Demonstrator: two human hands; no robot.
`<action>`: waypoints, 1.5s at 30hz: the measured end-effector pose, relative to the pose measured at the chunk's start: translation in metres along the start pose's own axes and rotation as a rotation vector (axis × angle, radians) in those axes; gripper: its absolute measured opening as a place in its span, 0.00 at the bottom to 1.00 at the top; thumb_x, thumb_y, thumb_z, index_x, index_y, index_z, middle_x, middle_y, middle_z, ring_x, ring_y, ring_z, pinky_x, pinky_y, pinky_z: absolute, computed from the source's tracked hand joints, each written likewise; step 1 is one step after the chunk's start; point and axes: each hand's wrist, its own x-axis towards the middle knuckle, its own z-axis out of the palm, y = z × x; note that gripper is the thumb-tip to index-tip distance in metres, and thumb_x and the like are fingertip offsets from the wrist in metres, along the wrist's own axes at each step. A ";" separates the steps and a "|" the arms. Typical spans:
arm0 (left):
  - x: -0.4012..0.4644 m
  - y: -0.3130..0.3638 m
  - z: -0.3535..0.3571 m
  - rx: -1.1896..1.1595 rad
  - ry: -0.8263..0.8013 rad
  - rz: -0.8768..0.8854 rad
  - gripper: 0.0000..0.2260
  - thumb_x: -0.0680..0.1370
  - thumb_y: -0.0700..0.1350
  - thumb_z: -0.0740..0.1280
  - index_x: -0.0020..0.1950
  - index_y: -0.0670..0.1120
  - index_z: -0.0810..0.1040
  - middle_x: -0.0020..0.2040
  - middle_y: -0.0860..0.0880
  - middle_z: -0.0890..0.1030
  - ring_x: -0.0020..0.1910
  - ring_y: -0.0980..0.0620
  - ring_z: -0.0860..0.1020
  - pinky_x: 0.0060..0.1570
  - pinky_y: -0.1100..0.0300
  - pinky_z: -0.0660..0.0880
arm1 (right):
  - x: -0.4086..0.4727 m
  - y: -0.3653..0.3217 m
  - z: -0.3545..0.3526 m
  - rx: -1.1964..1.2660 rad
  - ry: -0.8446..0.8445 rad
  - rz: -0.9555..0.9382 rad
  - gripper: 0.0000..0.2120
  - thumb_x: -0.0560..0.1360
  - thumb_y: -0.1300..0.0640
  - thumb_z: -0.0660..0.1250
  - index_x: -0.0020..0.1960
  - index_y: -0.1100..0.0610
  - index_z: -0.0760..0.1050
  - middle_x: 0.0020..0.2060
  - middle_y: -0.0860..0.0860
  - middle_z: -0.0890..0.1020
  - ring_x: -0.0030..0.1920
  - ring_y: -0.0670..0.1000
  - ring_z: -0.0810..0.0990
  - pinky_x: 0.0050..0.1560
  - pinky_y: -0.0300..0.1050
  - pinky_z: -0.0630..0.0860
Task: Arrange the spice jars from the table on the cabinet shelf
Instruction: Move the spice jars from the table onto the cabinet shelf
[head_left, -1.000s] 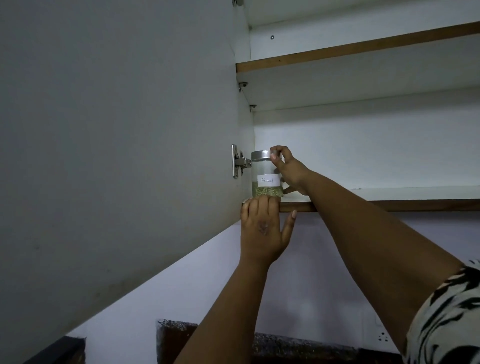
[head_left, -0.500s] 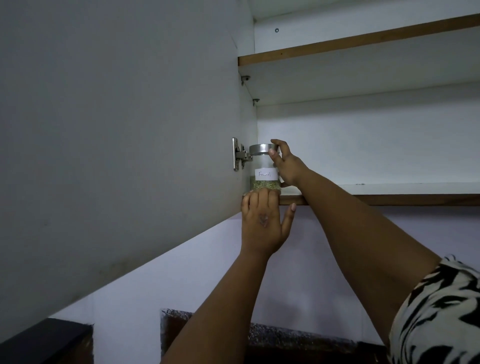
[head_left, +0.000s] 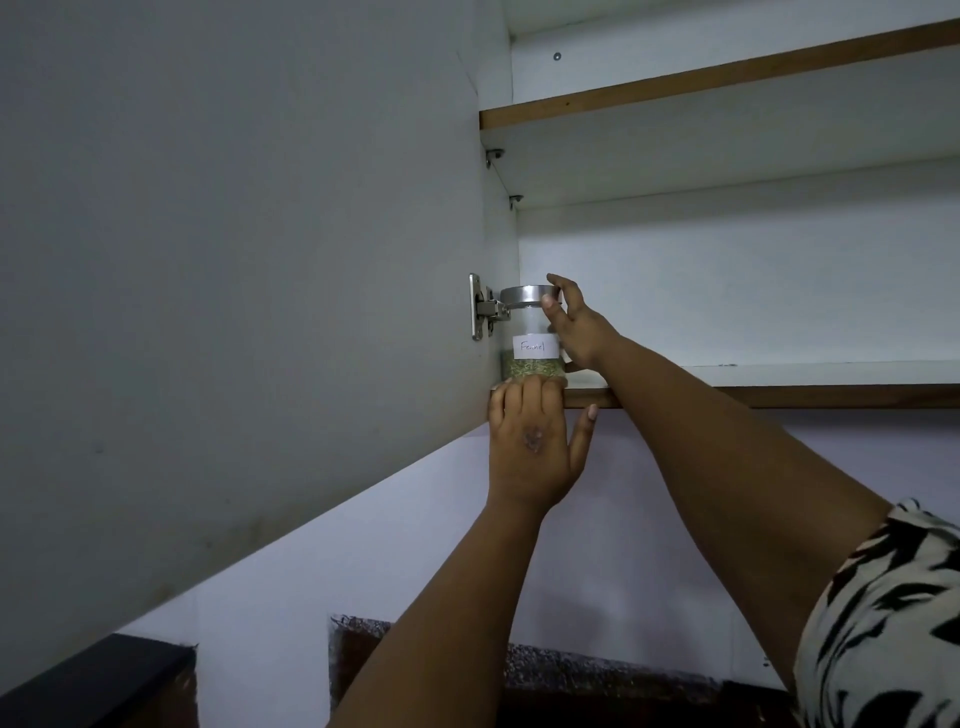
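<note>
The open cabinet door (head_left: 234, 260) is hanging left of the cabinet shelf (head_left: 779, 375), its hinge (head_left: 482, 307) just beside the spice jar (head_left: 531, 338). The jar, labelled Fennel, is standing upright at the shelf's far left end, by the front edge. The right hand (head_left: 574, 325) is reaching over the shelf, thumb and fingers curling round the jar's metal lid (head_left: 524, 295). The left hand (head_left: 535, 441) is resting below the jar, fingers hooked over the shelf's edge, fingertips touching the jar's base.
</note>
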 end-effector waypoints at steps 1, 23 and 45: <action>0.001 0.000 0.000 -0.003 -0.005 -0.001 0.19 0.80 0.57 0.58 0.55 0.43 0.77 0.51 0.45 0.79 0.53 0.47 0.76 0.61 0.52 0.69 | 0.000 -0.001 -0.001 0.006 -0.007 0.007 0.26 0.83 0.42 0.48 0.78 0.46 0.49 0.70 0.62 0.68 0.60 0.63 0.76 0.55 0.64 0.77; -0.030 0.000 -0.032 -0.236 -0.014 0.013 0.18 0.78 0.40 0.63 0.68 0.39 0.74 0.65 0.40 0.76 0.65 0.42 0.73 0.62 0.49 0.72 | -0.124 0.025 -0.009 -0.859 0.432 -0.057 0.26 0.81 0.44 0.46 0.57 0.55 0.79 0.52 0.56 0.82 0.54 0.60 0.77 0.60 0.53 0.65; -0.449 -0.004 -0.138 0.041 -1.502 -0.295 0.39 0.74 0.67 0.51 0.78 0.44 0.56 0.76 0.44 0.61 0.74 0.44 0.60 0.72 0.42 0.57 | -0.481 0.188 0.218 -0.607 -0.694 0.201 0.37 0.74 0.29 0.52 0.78 0.43 0.51 0.79 0.53 0.51 0.78 0.58 0.47 0.74 0.61 0.48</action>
